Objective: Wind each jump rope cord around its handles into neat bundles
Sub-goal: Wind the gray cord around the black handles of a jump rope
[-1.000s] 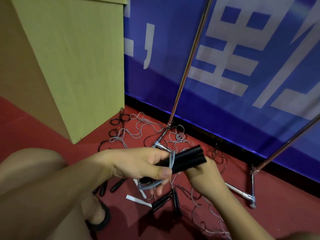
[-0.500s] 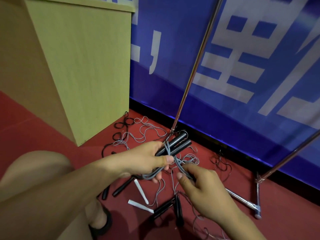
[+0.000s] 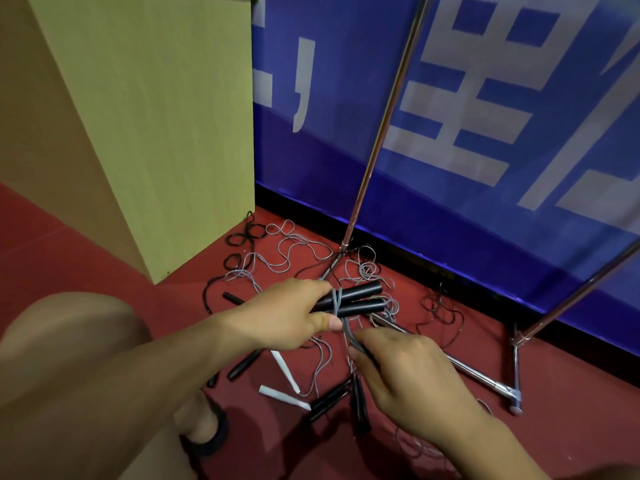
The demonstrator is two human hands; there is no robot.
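The left hand still grips the paired black handles; the right hand has dropped, pinching the grey cord taut for another wrap.

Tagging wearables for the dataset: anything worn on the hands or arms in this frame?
Nothing worn that shows. The left hand and right hand are bare: no gloves, rings, watch or bands visible. Both forearms are bare as far as the frame reaches, with no sleeve in view. No markings or cables on them.
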